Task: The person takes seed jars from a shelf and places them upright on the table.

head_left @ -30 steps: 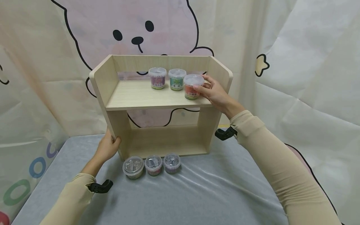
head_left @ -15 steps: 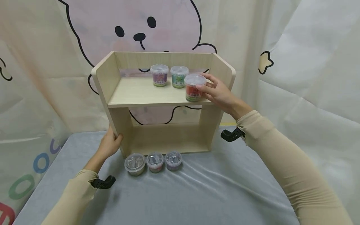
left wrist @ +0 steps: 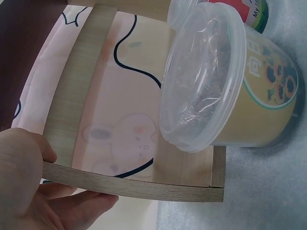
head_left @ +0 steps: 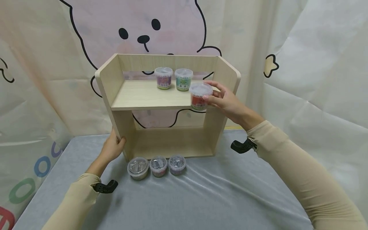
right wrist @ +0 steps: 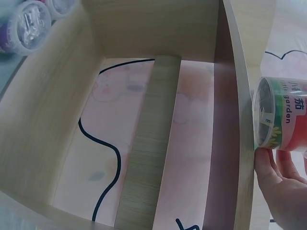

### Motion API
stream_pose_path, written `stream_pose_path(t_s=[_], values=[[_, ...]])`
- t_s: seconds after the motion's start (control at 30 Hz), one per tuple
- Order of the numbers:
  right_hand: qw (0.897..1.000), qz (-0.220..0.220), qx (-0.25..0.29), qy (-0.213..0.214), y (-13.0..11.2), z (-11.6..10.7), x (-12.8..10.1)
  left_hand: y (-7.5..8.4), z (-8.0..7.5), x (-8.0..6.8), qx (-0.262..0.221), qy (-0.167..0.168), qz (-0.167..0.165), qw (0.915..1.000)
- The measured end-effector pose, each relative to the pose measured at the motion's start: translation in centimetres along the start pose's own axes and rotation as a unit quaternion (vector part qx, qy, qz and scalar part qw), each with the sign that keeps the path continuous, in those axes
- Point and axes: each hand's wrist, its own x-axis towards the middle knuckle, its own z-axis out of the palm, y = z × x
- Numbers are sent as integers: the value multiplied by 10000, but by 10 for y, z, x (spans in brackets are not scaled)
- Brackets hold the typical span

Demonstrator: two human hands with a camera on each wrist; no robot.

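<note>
My right hand (head_left: 227,102) grips a clear-lidded plastic tub with a red label (head_left: 199,97) from its right side, at the front edge of the upper board of a pale wooden shelf (head_left: 155,95). In the right wrist view the red-labelled tub (right wrist: 283,114) shows beside the board's edge, fingers around it. My left hand (head_left: 111,147) holds the shelf's left side panel near its bottom; in the left wrist view the thumb lies on one side of the panel edge (left wrist: 134,188), fingers on the other. Farther back on the upper board stand a purple-labelled tub (head_left: 164,79) and a green-labelled tub (head_left: 183,80).
Three lidded tubs stand in a row on the grey cloth table before the shelf: a wider one (head_left: 138,168) at left, then two smaller tubs (head_left: 158,166). Behind the shelf hangs a printed curtain (head_left: 244,38).
The right hand has drawn the red-labelled tub forward and down, from on the upper board to its front edge. The left hand keeps its hold on the side panel.
</note>
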Motion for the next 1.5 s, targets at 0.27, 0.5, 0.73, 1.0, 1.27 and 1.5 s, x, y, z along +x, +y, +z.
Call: stream_pose_path(t_s=[0.27, 0.5, 0.73, 1.0, 1.27, 1.5], values=[[9998, -56, -60, -175, -4, 0, -17, 1, -1, 0, 4, 24, -27, 10000], [9994, -91, -183, -268, -3, 2, -26, 0, -3, -1, -18, 15, -89, 10000], [9987, -104, -330, -372, 8, 6, -34, -1, -2, -1, -14, 19, -97, 9999], [9985, -62, -368, -392, 26, 12, -44, -1, -3, -1, 7, 16, -104, 9999], [9989, 64, -377, -284, 54, 15, -53, -1, -1, 0, 14, -49, -87, 9999], [9989, 316, -322, -143, 75, 20, -58, -2, -1, -1, 25, -149, -43, 9999]])
